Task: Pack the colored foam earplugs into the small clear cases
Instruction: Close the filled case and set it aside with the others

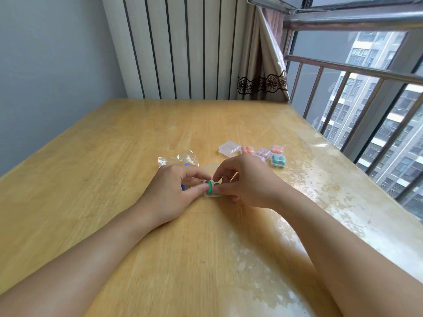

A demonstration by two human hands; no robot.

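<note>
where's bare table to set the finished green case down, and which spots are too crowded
Bare table lies toward the striped wall, beyond the plastic bag, and along the near edge between the forearms. It is crowded right of the right hand, where the filled cases cluster beside an empty clear case, and around the open case at the left hand.

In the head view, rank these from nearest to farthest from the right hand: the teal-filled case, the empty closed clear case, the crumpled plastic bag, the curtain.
From the right hand:
1. Teal-filled case, just beyond it on the right.
2. Empty closed clear case, beyond the fingers, slightly left.
3. Crumpled plastic bag, across on the left, past the left hand.
4. Curtain, at the table's far end by the window.
</note>
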